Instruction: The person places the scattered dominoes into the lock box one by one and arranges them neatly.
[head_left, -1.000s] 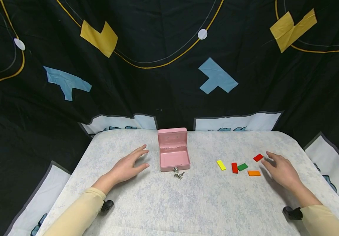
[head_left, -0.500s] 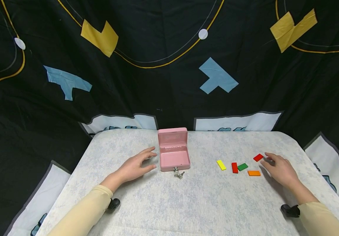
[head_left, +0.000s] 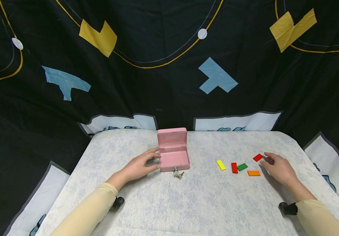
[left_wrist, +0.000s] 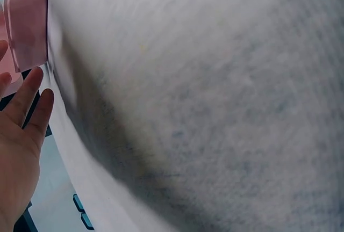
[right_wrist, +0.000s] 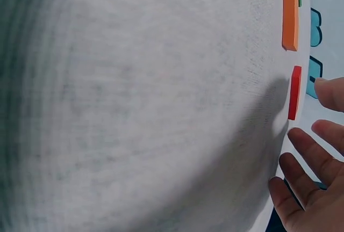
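A small pink metal cash box (head_left: 174, 167) stands with its lid raised near the back middle of the table. On its front hangs a padlock (head_left: 175, 171) with keys (head_left: 181, 175) beside it. My left hand (head_left: 138, 166) is at the box's left side, fingers extended, fingertips right at the wall. In the left wrist view the fingers (left_wrist: 38, 114) reach up beside the pink box (left_wrist: 28, 22). My right hand (head_left: 281, 168) hovers with relaxed fingers just right of a red block (head_left: 258, 157), holding nothing. That red block (right_wrist: 295, 93) lies close to the fingertips in the right wrist view.
Left of the right hand lie an orange block (head_left: 253, 173), a green block (head_left: 242, 167), another red block (head_left: 234, 167) and a yellow block (head_left: 221, 165). A pale patterned cloth covers the table (head_left: 205, 203). A black curtain (head_left: 163, 95) hangs behind it.
My left hand has moved right, from well short of the pink cash box up to its left side. The right hand has drifted slightly left. The box and blocks stay put.
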`<control>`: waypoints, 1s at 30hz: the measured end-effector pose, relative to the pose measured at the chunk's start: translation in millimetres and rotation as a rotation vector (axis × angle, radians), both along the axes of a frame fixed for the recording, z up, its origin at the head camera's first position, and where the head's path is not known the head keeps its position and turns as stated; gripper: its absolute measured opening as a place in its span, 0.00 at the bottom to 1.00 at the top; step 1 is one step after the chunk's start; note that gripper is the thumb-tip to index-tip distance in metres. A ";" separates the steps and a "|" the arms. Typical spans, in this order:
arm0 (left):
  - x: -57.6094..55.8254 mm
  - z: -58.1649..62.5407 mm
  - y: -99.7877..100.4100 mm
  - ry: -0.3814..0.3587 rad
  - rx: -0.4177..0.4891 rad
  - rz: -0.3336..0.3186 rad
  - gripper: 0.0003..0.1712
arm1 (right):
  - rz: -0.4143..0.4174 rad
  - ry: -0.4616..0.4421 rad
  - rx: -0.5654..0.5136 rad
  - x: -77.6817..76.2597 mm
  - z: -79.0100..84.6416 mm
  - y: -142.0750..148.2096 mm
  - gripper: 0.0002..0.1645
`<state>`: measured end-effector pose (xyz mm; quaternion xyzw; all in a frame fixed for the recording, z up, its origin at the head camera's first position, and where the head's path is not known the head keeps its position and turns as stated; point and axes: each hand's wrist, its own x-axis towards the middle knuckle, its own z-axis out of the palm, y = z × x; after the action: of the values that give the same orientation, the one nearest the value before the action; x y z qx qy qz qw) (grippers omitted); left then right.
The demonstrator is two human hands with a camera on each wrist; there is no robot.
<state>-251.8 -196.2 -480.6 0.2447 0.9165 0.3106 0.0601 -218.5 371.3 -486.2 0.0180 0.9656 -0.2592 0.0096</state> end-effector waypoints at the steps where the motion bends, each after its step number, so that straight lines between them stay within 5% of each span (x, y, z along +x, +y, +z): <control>1: 0.2 0.1 0.2 -0.004 0.003 0.000 0.26 | 0.001 -0.002 -0.002 -0.5 -0.1 -0.2 0.40; 16: -1.4 -1.5 2.3 -0.053 0.041 0.021 0.22 | 0.011 -0.003 -0.023 -5.0 3.0 -2.1 0.42; 30: -9.1 -2.5 7.0 -0.084 0.064 0.022 0.22 | -0.084 -0.060 -0.044 -13.2 -5.8 -1.2 0.46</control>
<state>-260.8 -189.2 -483.0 0.2232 0.9054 0.3505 0.0870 -231.6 370.2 -491.9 0.0660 0.9573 -0.2800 0.0279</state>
